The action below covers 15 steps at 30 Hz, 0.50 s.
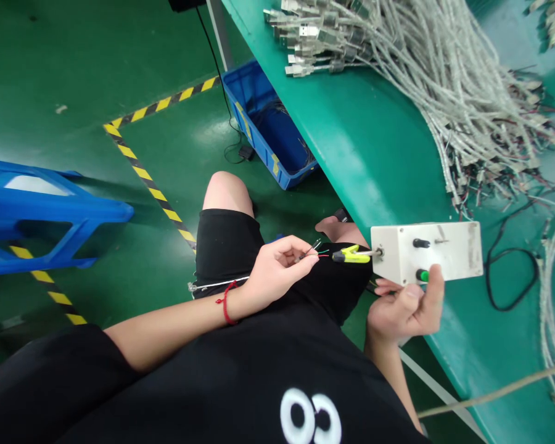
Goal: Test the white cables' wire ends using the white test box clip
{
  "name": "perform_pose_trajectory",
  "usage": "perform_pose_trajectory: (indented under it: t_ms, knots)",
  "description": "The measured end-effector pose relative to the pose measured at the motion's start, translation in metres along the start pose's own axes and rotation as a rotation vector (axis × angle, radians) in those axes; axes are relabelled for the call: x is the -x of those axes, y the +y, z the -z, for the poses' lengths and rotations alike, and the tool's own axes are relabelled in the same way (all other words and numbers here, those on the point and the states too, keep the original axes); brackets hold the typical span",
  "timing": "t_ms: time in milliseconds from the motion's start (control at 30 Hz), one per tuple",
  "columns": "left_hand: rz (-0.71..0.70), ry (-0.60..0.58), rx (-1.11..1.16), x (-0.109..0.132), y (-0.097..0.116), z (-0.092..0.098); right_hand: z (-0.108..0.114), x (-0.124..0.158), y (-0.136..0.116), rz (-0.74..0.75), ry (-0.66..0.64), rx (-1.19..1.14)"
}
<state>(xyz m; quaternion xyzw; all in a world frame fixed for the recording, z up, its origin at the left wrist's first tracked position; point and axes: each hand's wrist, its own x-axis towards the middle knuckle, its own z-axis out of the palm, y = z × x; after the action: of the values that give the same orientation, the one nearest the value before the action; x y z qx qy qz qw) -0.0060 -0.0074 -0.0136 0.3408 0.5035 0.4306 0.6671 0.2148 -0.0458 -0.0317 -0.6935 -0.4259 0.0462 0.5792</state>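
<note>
- While you sit, your left hand [277,268] holds a thin cable [208,285] in a pinched grip, beside the yellow clip [351,254].
- Your right hand [404,311] grips the white box [453,250] at the table [365,142] edge, thumb on its green button [423,275].

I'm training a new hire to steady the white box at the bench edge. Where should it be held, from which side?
Best hold the white box by its near edge, coming from below, as the right hand does. Its face carries a black knob and green button, and a yellow clip juts from the end nearest the left hand.
</note>
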Motion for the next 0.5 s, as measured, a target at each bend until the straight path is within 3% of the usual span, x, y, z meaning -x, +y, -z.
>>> perform_pose_trajectory:
  t_ms: [133,200,367,500]
  knots:
    - [-0.048,0.018,-0.015,0.005,0.009,0.003,0.005,0.003,-0.023,0.036,-0.009,-0.07]
    - [-0.078,0.014,-0.021,0.008,0.016,0.004,0.004,0.006,-0.041,0.017,-0.074,-0.098]
    - [-0.144,-0.042,-0.03,0.019,0.036,0.001,-0.007,0.01,-0.077,-0.414,-0.645,-0.346]
    - [-0.247,-0.113,-0.043,0.025,0.044,0.0,-0.013,0.009,-0.089,-0.617,-0.821,-0.601]
